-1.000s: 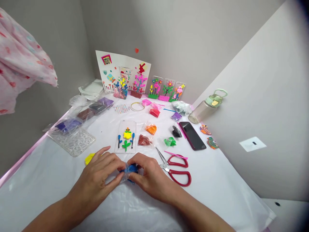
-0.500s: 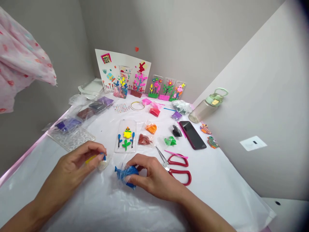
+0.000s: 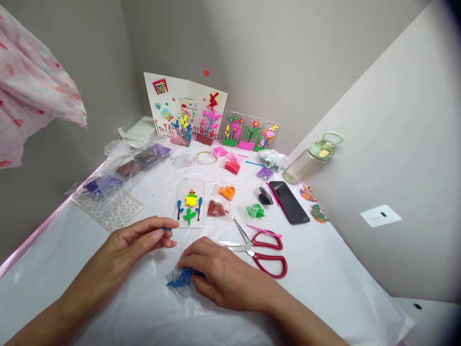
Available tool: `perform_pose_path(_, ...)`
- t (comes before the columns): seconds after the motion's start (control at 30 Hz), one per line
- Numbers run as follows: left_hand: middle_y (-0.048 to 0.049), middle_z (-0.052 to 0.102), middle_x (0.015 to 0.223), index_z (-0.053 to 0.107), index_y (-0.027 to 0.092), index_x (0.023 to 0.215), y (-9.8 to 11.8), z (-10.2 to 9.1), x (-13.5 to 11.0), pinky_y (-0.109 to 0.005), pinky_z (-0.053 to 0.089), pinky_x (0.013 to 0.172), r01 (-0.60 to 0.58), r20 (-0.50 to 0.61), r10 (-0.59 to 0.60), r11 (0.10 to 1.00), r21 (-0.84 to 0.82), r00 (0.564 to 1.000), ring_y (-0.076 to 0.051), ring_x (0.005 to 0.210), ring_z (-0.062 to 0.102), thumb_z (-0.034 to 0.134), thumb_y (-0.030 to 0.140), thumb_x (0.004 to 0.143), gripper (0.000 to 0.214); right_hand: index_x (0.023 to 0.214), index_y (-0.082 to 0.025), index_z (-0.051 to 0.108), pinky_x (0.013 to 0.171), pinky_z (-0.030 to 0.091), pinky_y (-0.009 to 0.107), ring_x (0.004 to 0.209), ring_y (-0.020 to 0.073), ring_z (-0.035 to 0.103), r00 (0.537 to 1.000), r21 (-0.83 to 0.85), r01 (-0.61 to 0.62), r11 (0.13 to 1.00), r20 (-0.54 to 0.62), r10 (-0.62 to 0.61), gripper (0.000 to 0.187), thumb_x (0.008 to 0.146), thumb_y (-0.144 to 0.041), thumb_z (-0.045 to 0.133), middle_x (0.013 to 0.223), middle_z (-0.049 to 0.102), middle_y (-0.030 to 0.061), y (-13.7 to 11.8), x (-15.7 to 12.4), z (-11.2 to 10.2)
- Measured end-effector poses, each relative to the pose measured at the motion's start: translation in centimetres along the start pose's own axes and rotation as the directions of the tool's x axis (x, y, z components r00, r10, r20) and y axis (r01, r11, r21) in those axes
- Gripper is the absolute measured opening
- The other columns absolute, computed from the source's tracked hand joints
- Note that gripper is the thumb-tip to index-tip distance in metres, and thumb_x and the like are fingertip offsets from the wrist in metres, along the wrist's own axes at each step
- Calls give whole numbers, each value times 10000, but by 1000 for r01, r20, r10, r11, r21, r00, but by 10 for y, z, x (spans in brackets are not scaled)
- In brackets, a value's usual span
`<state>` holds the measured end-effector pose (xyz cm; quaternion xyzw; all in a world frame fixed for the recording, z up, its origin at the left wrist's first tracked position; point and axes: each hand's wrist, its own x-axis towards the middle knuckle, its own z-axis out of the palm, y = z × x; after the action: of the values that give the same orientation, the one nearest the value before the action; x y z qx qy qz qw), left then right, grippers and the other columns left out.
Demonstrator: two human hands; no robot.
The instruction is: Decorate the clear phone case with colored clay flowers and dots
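My left hand (image 3: 139,242) hovers low over the white table, its thumb and fingers pinched on a small bit of blue clay (image 3: 167,229). Just beyond it lies a clear phone case (image 3: 190,203) decorated with a yellow clay figure and blue and green stems. My right hand (image 3: 219,274) rests on the table with its fingers curled over a small plastic bag of blue clay (image 3: 180,280), which sticks out to the left of the fingertips.
Red-handled scissors (image 3: 262,250) lie open right of my right hand. Small bags of orange (image 3: 226,191), brown, green and black clay, a dark phone (image 3: 288,202), a water bottle (image 3: 309,161), a clear textured mat (image 3: 110,207) and decorated cases along the back wall surround the work spot.
My hands parted from the blue clay bag. The left one pulled off a blue bit and now carries it toward the phone case. The right one pressed the bag down nearer me.
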<state>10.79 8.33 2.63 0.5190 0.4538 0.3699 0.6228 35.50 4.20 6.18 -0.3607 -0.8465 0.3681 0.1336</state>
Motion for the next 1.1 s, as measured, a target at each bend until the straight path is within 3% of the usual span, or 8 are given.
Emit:
perform_pose_path(0.1, 17, 785, 859, 803, 316, 981, 1, 1, 2, -174, 636, 742, -3, -9, 3, 1000, -25, 1000, -150, 781, 778, 795, 557, 859, 270, 1307, -213, 662, 1106, 486, 335, 1228, 209, 622, 1000, 61, 11, 998, -5, -11, 467, 891, -15, 581, 1292, 680, 97, -1, -1, -4)
perform_pose_path(0.27, 24, 796, 842, 786, 341, 1074, 11, 2, 7, -208, 635, 746, -8, 10, 8, 1000, 4, 1000, -163, 772, 774, 816, 551, 839, 316, 1226, -230, 713, 1062, 491, 301, 1145, 174, 667, 978, 179, -74, 981, -181, 107, 339, 952, -67, 597, 1204, 731, 39, -1, -5, -11)
perform_pose_path(0.37, 59, 766, 768, 752, 318, 912, 23, 2, 13, -207, 617, 706, -102, 3, 101, 994, 29, 995, -152, 715, 743, 848, 540, 803, 266, 1134, -227, 743, 987, 513, 285, 1056, 160, 695, 948, 274, -114, 955, -257, 187, 271, 961, -85, 590, 1137, 760, 14, 2, -5, -11)
perform_pose_path(0.5, 86, 647, 613, 633, 301, 895, 47, 7, 24, -244, 573, 610, -232, -22, 232, 972, -29, 973, -146, 589, 660, 755, 600, 879, 324, 1024, -216, 761, 892, 522, 256, 961, 145, 709, 917, 361, -114, 926, -321, 238, 234, 960, -90, 576, 1025, 775, 4, 5, -3, -9)
perform_pose_path(0.6, 82, 599, 586, 604, 271, 874, 57, 15, 34, -275, 561, 646, -269, 11, 270, 962, -50, 963, -143, 574, 629, 680, 610, 938, 353, 970, -204, 759, 853, 519, 252, 920, 146, 710, 889, 412, -104, 905, -370, 271, 210, 955, -98, 578, 963, 777, 7, 5, -1, -9)
perform_pose_path(0.87, -3, 792, 969, 785, 268, 992, 35, 31, 49, -282, 544, 832, -129, 69, 121, 983, 132, 990, -185, 884, 726, 789, 481, 833, 266, 952, -207, 754, 778, 502, 267, 858, 162, 694, 807, 479, -81, 874, -483, 339, 143, 962, -186, 612, 873, 786, 13, 17, 3, -8)
perform_pose_path(0.97, 27, 749, 862, 751, 272, 910, 34, 34, 48, -247, 513, 764, -151, 72, 140, 973, 175, 987, -161, 824, 681, 794, 483, 800, 242, 973, -209, 750, 804, 500, 274, 858, 159, 685, 788, 480, -69, 875, -511, 343, 142, 964, -190, 610, 869, 779, 10, 18, 4, -10)
perform_pose_path(1.1, 43, 662, 685, 660, 239, 757, 36, 36, 47, -259, 470, 728, -166, 105, 145, 959, 228, 984, -143, 700, 624, 669, 564, 894, 353, 990, -208, 740, 830, 507, 276, 866, 152, 679, 814, 435, -63, 898, -498, 299, 150, 972, -178, 595, 880, 762, 4, 8, 5, -23)
